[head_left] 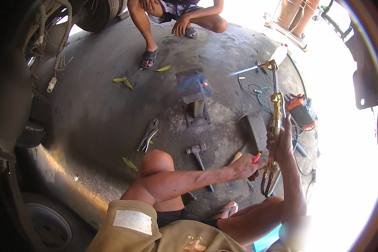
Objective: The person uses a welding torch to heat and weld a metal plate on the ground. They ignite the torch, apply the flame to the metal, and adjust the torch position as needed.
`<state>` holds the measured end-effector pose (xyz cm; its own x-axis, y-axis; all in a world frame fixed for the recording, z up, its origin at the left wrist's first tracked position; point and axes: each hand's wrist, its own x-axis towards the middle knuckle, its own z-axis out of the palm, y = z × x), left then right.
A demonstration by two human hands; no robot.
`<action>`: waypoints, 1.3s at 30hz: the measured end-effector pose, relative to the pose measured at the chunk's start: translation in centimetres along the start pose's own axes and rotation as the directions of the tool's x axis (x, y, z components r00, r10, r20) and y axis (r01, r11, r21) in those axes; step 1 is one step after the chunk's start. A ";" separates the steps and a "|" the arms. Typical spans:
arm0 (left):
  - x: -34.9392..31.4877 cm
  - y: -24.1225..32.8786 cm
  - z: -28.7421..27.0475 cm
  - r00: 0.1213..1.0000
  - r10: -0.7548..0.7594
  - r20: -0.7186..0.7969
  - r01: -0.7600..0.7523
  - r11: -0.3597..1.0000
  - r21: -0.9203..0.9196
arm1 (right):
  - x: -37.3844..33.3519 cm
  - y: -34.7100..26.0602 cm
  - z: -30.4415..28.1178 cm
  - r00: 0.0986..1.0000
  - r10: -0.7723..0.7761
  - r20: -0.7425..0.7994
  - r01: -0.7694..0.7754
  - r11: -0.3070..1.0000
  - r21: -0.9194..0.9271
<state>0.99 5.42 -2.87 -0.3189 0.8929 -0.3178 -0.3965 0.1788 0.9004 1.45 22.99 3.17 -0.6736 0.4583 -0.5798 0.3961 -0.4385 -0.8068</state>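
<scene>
My right hand (282, 143) is wrapped round the handle of a brass cutting torch (276, 111), which stands nearly upright. From its bent tip a thin blue flame (244, 71) points left. My left hand (244, 166) grips a small red lighter-like object (256, 158) with a yellowish band and dark end; its fingertips are close to the valves at the torch's base, and whether they touch is unclear. Left of the flame, a steel plate (191, 82) rests on a short metal post (197, 109). One spot on the plate glows orange-red.
Locking pliers (149, 133), a hammer (200, 161) and a wooden-handled tool (238, 156) lie on the concrete. Beside the torch are a steel piece (256, 128), an orange-and-black machine (301, 111), cables and a bottle (279, 53). Another person (149, 33) squats beyond the post.
</scene>
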 end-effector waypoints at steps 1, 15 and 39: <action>0.1 -0.2 0.2 1.000 0.019 0.004 -0.019 1.000 0.007 | -0.1 0.0 -0.1 1.000 -0.002 0.008 0.002 1.000 -0.003; 1.6 -2.6 -0.6 0.848 0.520 0.104 -0.482 0.674 0.559 | -0.3 -0.2 -0.3 0.998 -0.003 0.061 0.005 1.000 -0.031; 6.2 7.1 -5.7 0.555 0.602 -0.574 -0.063 0.718 0.693 | -3.4 2.2 0.6 0.991 0.027 0.134 0.006 0.971 -0.240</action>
<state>-8.70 9.87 -0.17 -0.9099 0.3658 0.1955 0.3317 0.3586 0.8726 4.20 19.99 3.46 -0.7401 0.3387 -0.5810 0.5302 -0.2376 -0.8139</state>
